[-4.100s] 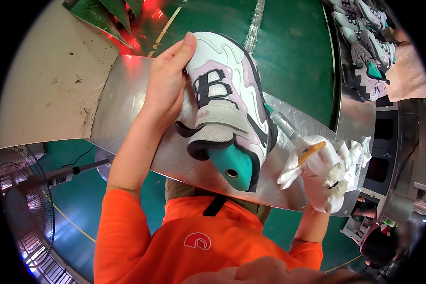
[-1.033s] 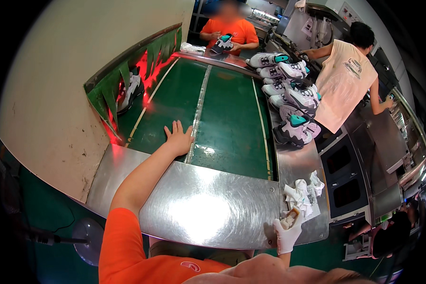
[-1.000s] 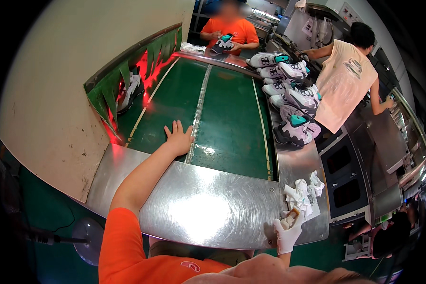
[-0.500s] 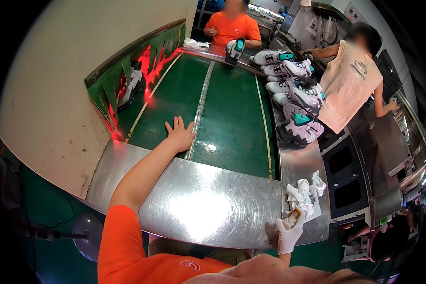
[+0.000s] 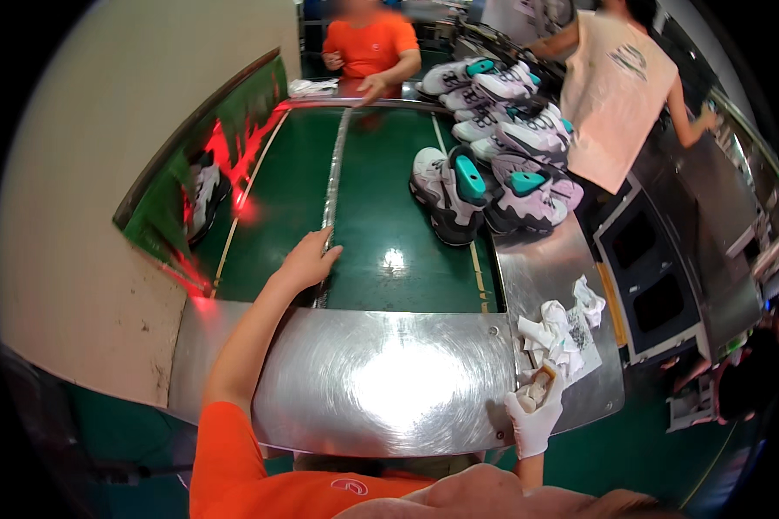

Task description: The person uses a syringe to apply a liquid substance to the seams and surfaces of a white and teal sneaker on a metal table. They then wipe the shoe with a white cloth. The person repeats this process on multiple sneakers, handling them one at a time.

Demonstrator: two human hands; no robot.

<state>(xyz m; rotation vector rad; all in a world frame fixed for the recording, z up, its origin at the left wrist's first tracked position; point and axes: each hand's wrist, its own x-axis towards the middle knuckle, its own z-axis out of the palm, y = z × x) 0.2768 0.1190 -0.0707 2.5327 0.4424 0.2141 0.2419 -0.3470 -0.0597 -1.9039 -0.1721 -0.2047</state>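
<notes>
1. Head view, clock read from the middle of the frame: the bare left hand [image 5: 307, 259] lies at 9 o'clock, over a green conveyor belt [image 5: 277, 199] beside its pale seam. Its fingers stand open, thumb apart from the index finger; contact with the belt I cannot tell.
2. The right hand [image 5: 533, 417], white-gloved, is at 4 o'clock, above the brushed-steel counter [image 5: 312, 372]. Its fingers curl inward by a pale, brown-edged patch; whether they grip something I cannot tell. Crumpled white tissues [image 5: 556, 333] lie near it, toward 1 o'clock.
3. A white-and-lilac strap sneaker [image 5: 441, 197] with a teal shoe last [image 5: 469, 178] inside sits on the belt at 2 o'clock from the left hand, well apart from it, just beside piled sneakers [image 5: 524, 138].
4. Another sneaker [image 5: 206, 197] is at 10 o'clock, by a green strip curtain [image 5: 156, 206].
5. At 12 o'clock, an orange-shirted co-worker [image 5: 372, 45] extends a hand over the belt's far end.
</notes>
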